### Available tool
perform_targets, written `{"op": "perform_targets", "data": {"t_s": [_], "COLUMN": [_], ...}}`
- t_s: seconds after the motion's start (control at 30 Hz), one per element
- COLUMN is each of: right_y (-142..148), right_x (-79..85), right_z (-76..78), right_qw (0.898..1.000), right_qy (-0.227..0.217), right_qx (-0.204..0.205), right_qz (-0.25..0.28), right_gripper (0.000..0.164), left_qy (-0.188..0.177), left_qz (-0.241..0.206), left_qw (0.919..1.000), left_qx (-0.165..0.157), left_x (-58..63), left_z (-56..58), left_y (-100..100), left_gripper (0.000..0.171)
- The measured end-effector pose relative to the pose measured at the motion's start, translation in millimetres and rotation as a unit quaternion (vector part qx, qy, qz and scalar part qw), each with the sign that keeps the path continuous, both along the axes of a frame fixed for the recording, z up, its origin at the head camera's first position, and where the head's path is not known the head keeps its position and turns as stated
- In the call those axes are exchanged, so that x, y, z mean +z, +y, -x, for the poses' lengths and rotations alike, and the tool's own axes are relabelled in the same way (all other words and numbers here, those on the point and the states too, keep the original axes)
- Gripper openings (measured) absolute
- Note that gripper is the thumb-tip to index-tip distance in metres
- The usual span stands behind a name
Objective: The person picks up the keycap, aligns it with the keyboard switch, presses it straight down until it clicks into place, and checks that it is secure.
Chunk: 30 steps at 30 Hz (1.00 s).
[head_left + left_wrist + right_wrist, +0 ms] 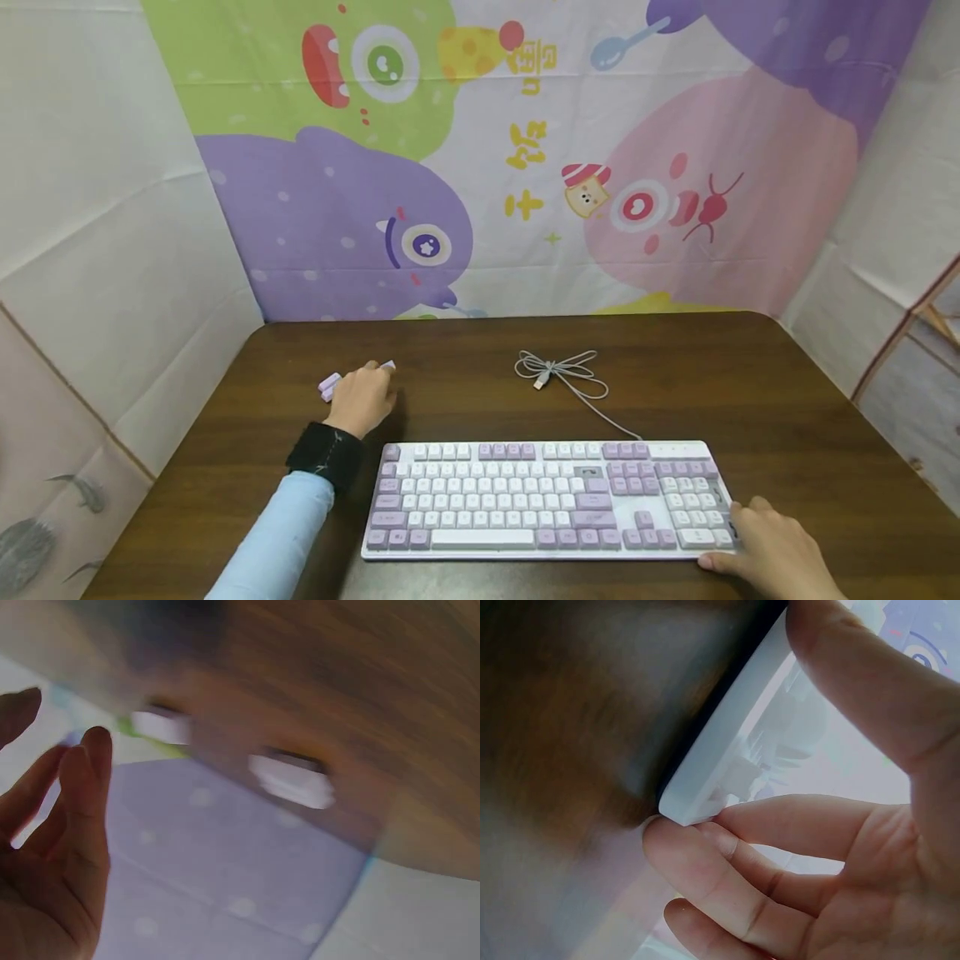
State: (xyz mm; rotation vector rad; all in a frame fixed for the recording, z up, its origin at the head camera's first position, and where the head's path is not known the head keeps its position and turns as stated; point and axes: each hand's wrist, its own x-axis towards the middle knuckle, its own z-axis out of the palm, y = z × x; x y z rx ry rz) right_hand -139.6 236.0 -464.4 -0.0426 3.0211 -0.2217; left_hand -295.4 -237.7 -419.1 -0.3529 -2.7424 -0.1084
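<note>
A white and light purple keyboard point(495, 539) lies flat along the front of the table. My right hand point(780, 546) grips its right end, with the thumb at the front corner and the fingers along the side edge. In the right wrist view the fingertips point(679, 844) bend against the corner of the keyboard's pale case point(705, 761). My left hand point(363, 400) reaches over the table behind the keyboard's left end, beside small light purple keycaps point(328, 383). Its fingers point(86, 795) bend loosely with a gap to the thumb, and two pale keycaps point(292, 780) lie apart from them, blurred.
Behind the keyboard lies its grey cable point(555, 367), coiled and tied, with the USB plug showing. The brown wooden table point(450, 400) ends at a hanging cloth point(517, 250) with cartoon monsters. Pale cloth walls stand at both sides.
</note>
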Motion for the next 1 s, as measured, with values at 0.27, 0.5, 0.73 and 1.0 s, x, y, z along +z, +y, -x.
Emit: {"op": "perform_targets", "data": {"t_s": [0.27,0.5,0.73,1.0], "right_y": [0,-6,-7,-2], "right_x": [-3.1,-2.5,-0.9,-2.8], "right_z": [0.3,-1.7,-4.0,-2.1], "right_qw": [1.000,1.000,1.000,1.000], "right_qy": [-0.001,-0.011,-0.010,-0.007], "right_qx": [-0.002,-0.005,0.000,-0.017], "right_qz": [0.005,0.004,0.000,0.000], "right_gripper": [0.095,0.098,0.099,0.103], "left_qy": [-0.035,-0.046,-0.041,-0.030], "left_qz": [0.024,0.113,0.100,0.071], "left_qw": [0.9991,0.9925,0.9941,0.9969], "left_qx": [0.001,0.013,0.005,-0.013], "left_x": [-6.2,-18.1,-26.7,-20.7], "left_z": [20.3,30.4,34.6,34.3], "left_y": [-11,-16,-18,-13], "left_gripper": [0.047,0.053,0.043,0.009]}}
